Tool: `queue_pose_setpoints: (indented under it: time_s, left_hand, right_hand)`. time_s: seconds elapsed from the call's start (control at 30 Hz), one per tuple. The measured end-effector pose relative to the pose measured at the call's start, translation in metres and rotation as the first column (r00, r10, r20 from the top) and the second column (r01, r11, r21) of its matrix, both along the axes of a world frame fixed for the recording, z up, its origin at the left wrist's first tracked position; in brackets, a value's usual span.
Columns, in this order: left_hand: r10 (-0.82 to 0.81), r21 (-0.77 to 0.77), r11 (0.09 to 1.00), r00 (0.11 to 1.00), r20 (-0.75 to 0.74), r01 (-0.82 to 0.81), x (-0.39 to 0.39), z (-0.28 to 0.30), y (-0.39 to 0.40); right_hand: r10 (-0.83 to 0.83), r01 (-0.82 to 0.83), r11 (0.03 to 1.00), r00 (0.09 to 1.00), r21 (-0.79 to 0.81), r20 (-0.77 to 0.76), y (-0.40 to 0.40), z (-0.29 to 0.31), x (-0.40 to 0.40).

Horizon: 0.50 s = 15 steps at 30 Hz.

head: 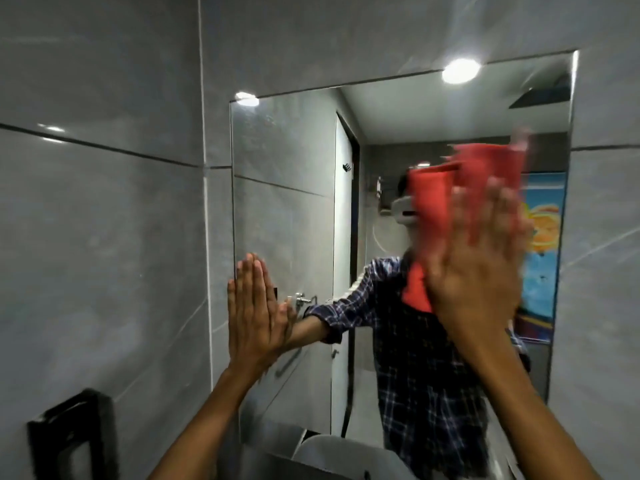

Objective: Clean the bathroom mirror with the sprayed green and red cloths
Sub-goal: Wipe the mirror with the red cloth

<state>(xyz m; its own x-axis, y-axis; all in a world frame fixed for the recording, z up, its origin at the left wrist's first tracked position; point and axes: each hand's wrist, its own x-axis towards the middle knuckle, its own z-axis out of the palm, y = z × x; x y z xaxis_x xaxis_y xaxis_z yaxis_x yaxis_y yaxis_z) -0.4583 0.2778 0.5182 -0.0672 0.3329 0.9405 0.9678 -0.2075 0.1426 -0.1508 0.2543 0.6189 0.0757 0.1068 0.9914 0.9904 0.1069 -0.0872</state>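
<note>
The left hand (251, 313) is flat and open, fingers together and pointing up, its palm laid against the left edge of the bathroom mirror (284, 209), where it meets its own reflection. The right hand (481, 258) is also spread flat, higher and further right, pressing the red cloth (485, 171) to the glass; the cloth sticks out above the fingertips and to the left of the palm (both hand and cloth are blurred, so the folds cannot be made out). The mirror is a frameless rectangle mounted on a grey tiled wall (97, 220). In the glass one sees a checked shirt (426, 348), a white door (343, 271), two ceiling lights and a bright poster (540, 244) at the right edge. Low on the wall to the left hangs a black fixture (69, 438), partly cut off, and a white basin rim (332, 452) shows at the bottom below the mirror.
</note>
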Motion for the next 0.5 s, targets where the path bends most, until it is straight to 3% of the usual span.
queue_pose_setpoints:
  time_s: [0.1,0.17,0.23,0.3,0.4,0.5]
  left_hand:
    - [0.012,0.029,1.0,1.0,-0.003,-0.012,0.0,-0.001,0.004]
    - [-0.009,0.052,0.999,1.0,-0.004,0.009,-0.002,-0.002,0.006]
    - [-0.023,0.081,0.996,0.999,-0.024,0.025,-0.004,-0.003,0.008]
    - [-0.004,0.08,0.997,1.0,-0.031,0.007,-0.004,-0.004,0.009]
    - [0.121,0.002,0.993,0.991,-0.064,-0.121,-0.005,-0.005,0.007]
    - [0.067,-0.091,0.994,0.998,0.017,-0.065,-0.005,-0.01,-0.008]
  right_hand:
    - [-0.028,0.029,1.0,0.941,-0.003,-0.338,-0.003,-0.008,-0.008]
    - [0.013,-0.008,1.0,0.941,0.016,-0.338,-0.001,-0.008,-0.042]
    - [0.056,-0.056,0.998,0.996,-0.008,-0.067,0.003,-0.025,-0.07]
    - [0.13,-0.105,0.99,0.939,-0.094,0.317,0.006,-0.059,-0.084]
    - [0.182,-0.082,0.981,0.695,-0.175,0.696,0.009,-0.116,-0.078]
    - [0.292,0.01,0.945,0.426,-0.327,0.856,-0.006,-0.162,-0.045]
